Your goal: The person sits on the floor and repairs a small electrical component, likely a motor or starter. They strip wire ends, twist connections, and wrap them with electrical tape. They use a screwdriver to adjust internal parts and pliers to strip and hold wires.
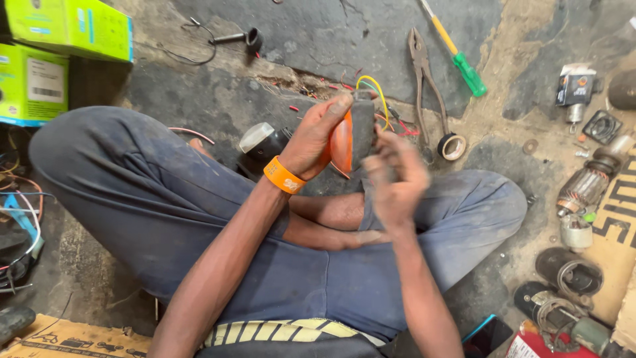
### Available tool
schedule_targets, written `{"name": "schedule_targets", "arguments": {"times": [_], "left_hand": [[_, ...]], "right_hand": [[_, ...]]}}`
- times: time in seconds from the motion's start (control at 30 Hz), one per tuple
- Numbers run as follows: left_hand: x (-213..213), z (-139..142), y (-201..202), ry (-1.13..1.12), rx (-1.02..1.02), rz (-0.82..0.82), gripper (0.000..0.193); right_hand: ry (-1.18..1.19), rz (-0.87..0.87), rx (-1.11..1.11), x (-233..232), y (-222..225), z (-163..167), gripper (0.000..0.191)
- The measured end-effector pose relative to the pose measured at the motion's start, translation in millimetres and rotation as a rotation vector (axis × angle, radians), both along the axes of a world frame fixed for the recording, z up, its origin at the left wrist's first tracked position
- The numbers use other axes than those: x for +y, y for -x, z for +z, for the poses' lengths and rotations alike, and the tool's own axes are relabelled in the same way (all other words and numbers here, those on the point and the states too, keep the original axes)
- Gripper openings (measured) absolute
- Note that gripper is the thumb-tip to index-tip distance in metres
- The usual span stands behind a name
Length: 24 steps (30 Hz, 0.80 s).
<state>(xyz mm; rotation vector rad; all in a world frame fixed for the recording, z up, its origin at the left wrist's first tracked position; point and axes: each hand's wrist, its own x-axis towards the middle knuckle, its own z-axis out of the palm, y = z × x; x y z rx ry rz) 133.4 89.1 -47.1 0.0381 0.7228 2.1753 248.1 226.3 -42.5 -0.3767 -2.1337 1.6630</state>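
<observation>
I see my left hand (317, 136) wrapped around the orange lamp (346, 140), just left of the pliers (424, 79), while my blurred right hand (395, 179), grip unclear, touches its dark housing; it looks light, brittle, best held by that housing.

The lamp (346, 136) in the left hand (317, 136) has a glossy orange plastic lens and a matt, dark grey plastic back; thin plastic-coated wires (374, 86) curl from its top. A smooth orange rubbery wristband (284, 176) sits on that wrist. The trousers (152, 199) are worn, dusty blue cloth. The floor (318, 33) is rough, cracked, stained concrete. The pliers (424, 73) look like dull, greasy metal, the screwdriver (464, 63) has a shiny green plastic handle, and the boxes (66, 26) are bright green printed cardboard
</observation>
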Motion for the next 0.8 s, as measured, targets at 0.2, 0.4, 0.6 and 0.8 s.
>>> {"name": "schedule_targets", "arguments": {"times": [0.2,0.4,0.6,0.8], "left_hand": [[-8,34,-5,0.710,1.132,0.179,0.054],[-5,47,-16,0.822,1.529,0.275,0.050],[-5,36,-18,0.877,1.692,0.207,0.046],[-5,30,-15,0.893,1.741,0.139,0.040]], "right_hand": [[0.124,-0.217,0.115,51,-5,-4,0.016],[-0.125,-0.082,0.099,60,-11,26,0.014],[-0.454,0.158,-0.046,34,-5,47,0.013],[-0.423,0.079,-0.023,36,-6,49,0.008]]}}
